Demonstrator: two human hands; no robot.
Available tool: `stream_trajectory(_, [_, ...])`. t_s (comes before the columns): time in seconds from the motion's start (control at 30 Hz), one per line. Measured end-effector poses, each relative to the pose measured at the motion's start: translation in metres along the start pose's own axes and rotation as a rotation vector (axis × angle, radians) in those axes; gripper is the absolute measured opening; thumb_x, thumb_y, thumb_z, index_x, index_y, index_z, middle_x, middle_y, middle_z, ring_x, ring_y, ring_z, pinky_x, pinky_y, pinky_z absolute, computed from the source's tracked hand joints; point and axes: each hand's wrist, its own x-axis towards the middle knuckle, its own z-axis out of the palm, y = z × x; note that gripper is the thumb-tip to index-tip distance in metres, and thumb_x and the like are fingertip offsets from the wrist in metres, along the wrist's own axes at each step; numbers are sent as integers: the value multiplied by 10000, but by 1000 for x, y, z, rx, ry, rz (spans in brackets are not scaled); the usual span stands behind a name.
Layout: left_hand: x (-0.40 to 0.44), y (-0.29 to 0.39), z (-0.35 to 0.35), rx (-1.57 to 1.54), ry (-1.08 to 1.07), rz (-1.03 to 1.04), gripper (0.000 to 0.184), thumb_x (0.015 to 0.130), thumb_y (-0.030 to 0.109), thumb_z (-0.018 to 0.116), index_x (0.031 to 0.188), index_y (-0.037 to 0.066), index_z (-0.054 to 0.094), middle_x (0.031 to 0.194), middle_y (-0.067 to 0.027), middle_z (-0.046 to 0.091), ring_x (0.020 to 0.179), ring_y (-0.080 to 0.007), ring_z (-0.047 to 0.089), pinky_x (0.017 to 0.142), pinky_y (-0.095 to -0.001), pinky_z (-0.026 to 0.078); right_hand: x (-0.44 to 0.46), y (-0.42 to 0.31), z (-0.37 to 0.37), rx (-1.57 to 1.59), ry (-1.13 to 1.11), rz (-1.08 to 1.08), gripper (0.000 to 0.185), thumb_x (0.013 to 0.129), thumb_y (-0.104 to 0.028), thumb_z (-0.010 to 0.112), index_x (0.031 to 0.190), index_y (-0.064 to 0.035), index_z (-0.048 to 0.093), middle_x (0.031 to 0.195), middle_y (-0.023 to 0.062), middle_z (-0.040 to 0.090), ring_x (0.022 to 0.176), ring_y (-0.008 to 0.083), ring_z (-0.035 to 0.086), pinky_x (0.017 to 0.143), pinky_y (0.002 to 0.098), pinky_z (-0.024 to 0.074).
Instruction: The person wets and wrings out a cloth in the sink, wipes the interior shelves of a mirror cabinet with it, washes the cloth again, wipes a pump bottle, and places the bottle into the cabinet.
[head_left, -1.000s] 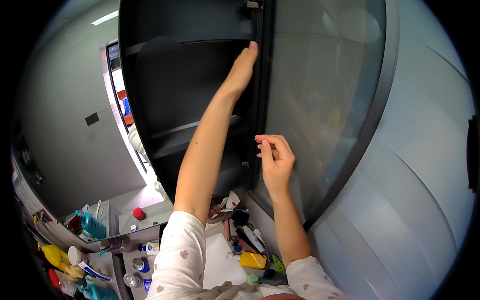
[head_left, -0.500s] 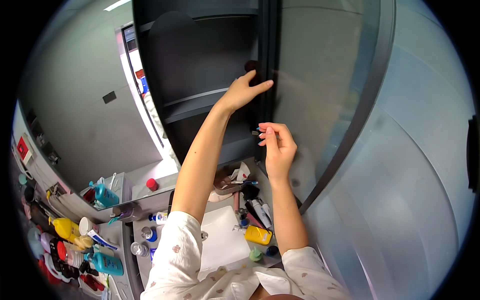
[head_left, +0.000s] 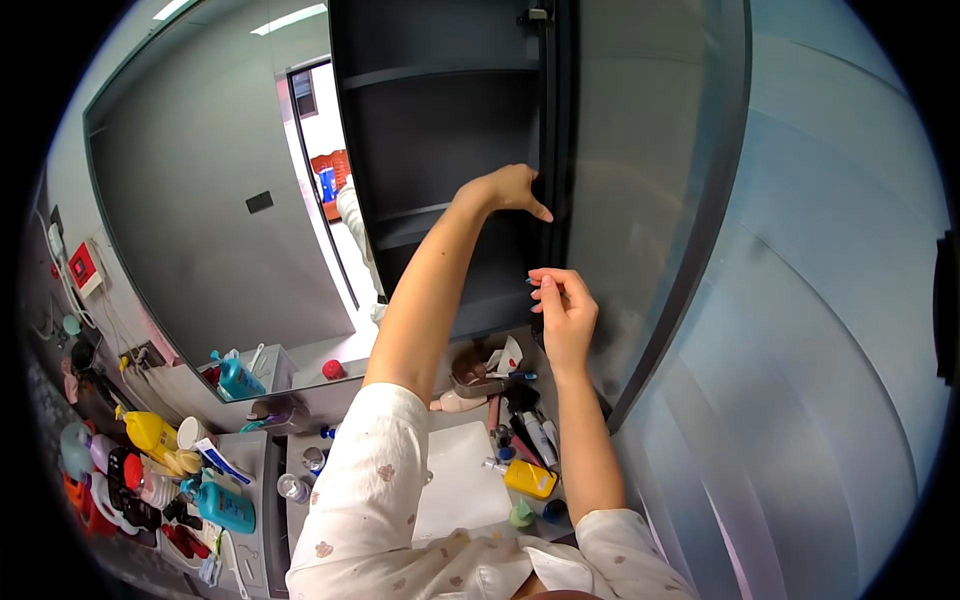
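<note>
My left hand (head_left: 512,190) reaches to the right inner edge of the open dark cabinet (head_left: 445,130), with thumb and fingers apart and no object visible between them; some fingertips are hidden. Lower and to the right, my right hand (head_left: 568,310) is raised in front of the frame of the glass panel (head_left: 640,150). Its fingers are curled and the thumb presses near the index finger; anything in that pinch is too small to make out. Dark shelves (head_left: 405,228) cross the cabinet behind my left forearm.
Below lies a white sink (head_left: 465,485), with a yellow bottle (head_left: 530,480), tubes and a brown basket (head_left: 475,375) on its right side. A large mirror (head_left: 220,170) hangs at left. Bottles, including a teal one (head_left: 222,507), crowd the lower left. A pale blue wall (head_left: 810,300) stands at right.
The view has shifted, showing more of the mirror and left counter. My left hand has moved down the cabinet's right edge, closer to my right hand, and its fingers have spread. My right hand keeps its pinch.
</note>
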Motion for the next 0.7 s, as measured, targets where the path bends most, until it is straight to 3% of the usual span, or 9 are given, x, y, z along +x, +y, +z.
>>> stream_trajectory(0.1, [0, -9, 1, 211, 112, 95, 561, 561, 338, 763, 913, -63, 588, 855, -215, 608, 839, -307, 581, 759, -343, 429, 2, -2, -5, -5, -54, 37, 139, 843, -71, 482, 848, 13, 592, 808, 54, 588, 652, 75, 522, 535, 194, 431])
stream_trajectory(0.17, [-15, -2, -10, 297, 33, 45, 510, 601, 290, 747, 909, -80, 576, 834, -186, 614, 785, -253, 596, 719, -320, 448, 5, -1, -7, 4, -62, 26, 147, 847, -79, 479, 858, 14, 592, 800, 51, 588, 640, 74, 523, 533, 195, 432])
stream_trajectory(0.23, [-34, -8, -22, -210, 155, -38, 443, 652, 258, 720, 885, -88, 573, 816, -139, 617, 716, -188, 594, 664, -285, 461, 11, -4, -4, 128, -20, 87, 159, 854, -87, 470, 863, 15, 591, 797, 55, 586, 637, 77, 526, 531, 197, 434])
stream_trajectory(0.27, [-41, -15, -23, -419, 394, 26, 392, 699, 241, 693, 890, -78, 567, 807, -99, 612, 671, -154, 581, 627, -265, 464, 15, -8, 0, 164, 11, 99, 170, 861, -88, 455, 863, 18, 588, 794, 61, 586, 632, 79, 527, 528, 202, 437])
stream_trajectory(0.37, [-82, 18, -57, -1035, 764, -177, 335, 744, 223, 661, 930, -38, 564, 833, -111, 599, 717, -196, 574, 649, -309, 457, 38, -22, 15, 254, 87, 64, 169, 862, -67, 439, 914, 13, 579, 844, 69, 581, 692, 92, 531, 584, 212, 446])
stream_trajectory(0.5, [-88, 21, -117, -1175, 1105, -45, 306, 742, 204, 661, 906, -41, 577, 835, -101, 593, 760, -204, 561, 699, -326, 438, 87, -44, 47, 172, 126, -157, 221, 807, -34, 482, 1016, -17, 552, 993, 94, 575, 854, 171, 556, 753, 258, 438])
stream_trajectory(0.57, [-80, 19, -143, -791, 1389, 21, 286, 744, 200, 652, 862, -53, 590, 820, -119, 605, 748, -210, 566, 693, -318, 430, 120, -48, 67, -155, 155, -404, 289, 763, -60, 510, 1050, -31, 527, 1069, 99, 526, 1021, 259, 472, 877, 348, 378])
stream_trajectory(0.63, [-77, 27, -162, 13, 1527, -124, 202, 750, 162, 614, 823, -19, 565, 819, -134, 584, 725, -262, 553, 660, -341, 439, 154, -49, 86, -401, 165, -590, 355, 744, -107, 519, 1087, -17, 500, 1147, 111, 475, 1091, 285, 418, 926, 399, 337])
stream_trajectory(0.7, [-66, 16, -173, 989, 1586, -47, 233, 735, 200, 620, 802, -15, 562, 826, -162, 553, 796, -314, 530, 703, -370, 430, 181, -51, 93, -750, 260, -780, 409, 720, -114, 523, 1113, -3, 487, 1183, 125, 454, 1154, 300, 367, 979, 452, 262])
